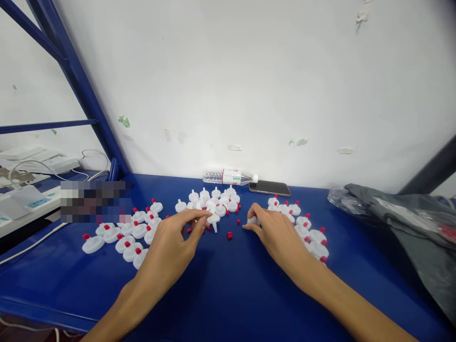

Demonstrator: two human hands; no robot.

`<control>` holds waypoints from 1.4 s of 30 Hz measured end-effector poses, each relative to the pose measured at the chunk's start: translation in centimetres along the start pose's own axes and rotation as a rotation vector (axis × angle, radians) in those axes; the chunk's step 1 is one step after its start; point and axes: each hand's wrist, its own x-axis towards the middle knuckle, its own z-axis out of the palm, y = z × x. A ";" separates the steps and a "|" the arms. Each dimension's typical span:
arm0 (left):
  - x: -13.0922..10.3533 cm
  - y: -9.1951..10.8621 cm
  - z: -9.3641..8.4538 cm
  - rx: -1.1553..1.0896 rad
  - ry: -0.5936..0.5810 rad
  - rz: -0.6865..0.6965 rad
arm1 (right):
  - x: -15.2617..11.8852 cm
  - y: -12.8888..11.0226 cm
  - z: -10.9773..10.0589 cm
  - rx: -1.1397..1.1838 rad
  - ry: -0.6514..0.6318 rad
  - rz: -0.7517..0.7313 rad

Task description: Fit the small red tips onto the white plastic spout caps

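Observation:
My left hand (pixel 181 232) pinches a white spouted plastic cap (pixel 214 220) between thumb and index finger, its bare spout pointing down toward me. My right hand (pixel 269 225) hovers over the table to the right, thumb and index finger apart; a white cap (pixel 252 220) shows in the gap between them, and I see no grip on it. Several loose small red tips (pixel 230 235) lie between the hands. Behind them is a cluster of white caps with bare spouts (pixel 215 193). White caps with red tips stand in groups at left (pixel 124 243) and right (pixel 318 236).
A clear water bottle (pixel 230 177) lies along the wall beside a dark phone (pixel 270 188). Grey plastic bags (pixel 384 218) cover the right side of the blue table (pixel 221 294). Power strips and cables (pixel 44 202) are at far left, by a blue metal frame (pixel 80 80).

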 end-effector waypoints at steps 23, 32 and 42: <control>-0.3 -2.5 2.3 0.342 -0.251 0.436 | -0.8 -1.7 1.4 -0.077 0.058 -0.495; -0.5 -2.0 2.3 0.460 -0.228 0.411 | -0.8 -1.7 1.2 -0.160 0.076 -0.503; -0.8 -1.4 2.4 0.453 -0.258 0.492 | -0.7 -1.3 1.2 -0.134 0.086 -0.521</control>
